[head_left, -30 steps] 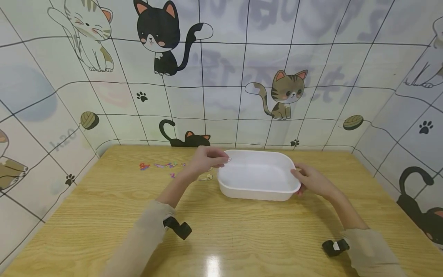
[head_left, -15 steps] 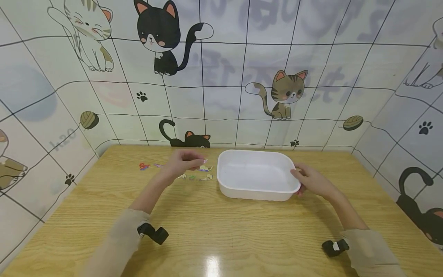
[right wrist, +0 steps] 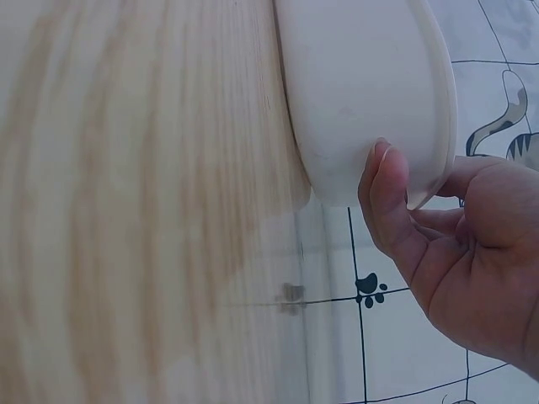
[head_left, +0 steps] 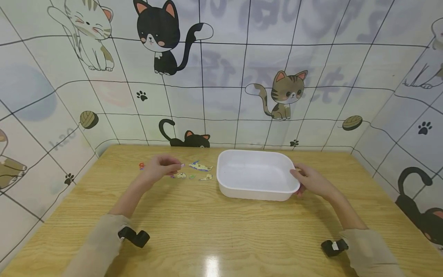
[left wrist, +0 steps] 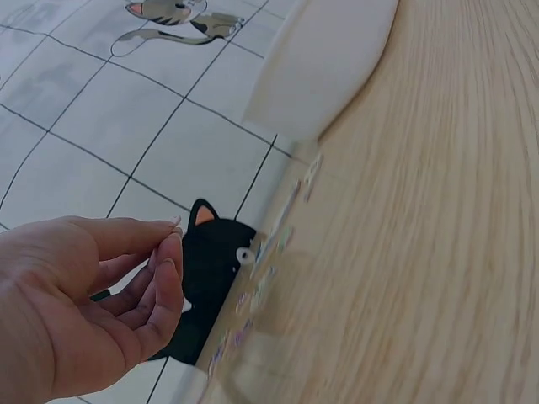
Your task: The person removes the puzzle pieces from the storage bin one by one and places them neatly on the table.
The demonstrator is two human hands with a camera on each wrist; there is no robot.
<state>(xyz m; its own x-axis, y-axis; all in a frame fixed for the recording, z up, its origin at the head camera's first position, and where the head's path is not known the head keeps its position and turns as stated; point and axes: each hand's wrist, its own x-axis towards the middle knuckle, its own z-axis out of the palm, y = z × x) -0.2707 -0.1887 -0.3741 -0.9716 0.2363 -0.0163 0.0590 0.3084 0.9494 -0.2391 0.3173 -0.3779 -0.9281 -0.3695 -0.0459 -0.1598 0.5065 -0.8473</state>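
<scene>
My left hand (head_left: 160,169) is over the left part of the table. It pinches a small thin pale piece (left wrist: 177,222) between thumb and fingertips; its kind is too small to tell. Small flat coloured pieces lie about that hand: a yellow-and-blue one (head_left: 200,166), yellowish ones (head_left: 206,177) and a green one (head_left: 192,176). A red piece (head_left: 141,166) shows left of the hand, which hides others. My right hand (head_left: 313,180) grips the right end of a white plastic tray (head_left: 257,194), thumb at the rim and fingers outside, also seen in the right wrist view.
The tray stands on a wood-grain table (head_left: 221,231), near its back edge. A cloth with printed cats and grid lines (head_left: 225,100) rises behind the table and at both sides. Each sleeve bears a black wrist camera, left camera (head_left: 134,236) and right camera (head_left: 333,247).
My left hand has moved left from the tray's left rim, past the yellow-and-blue piece, to the other pieces. The right hand and tray have stayed in place.
</scene>
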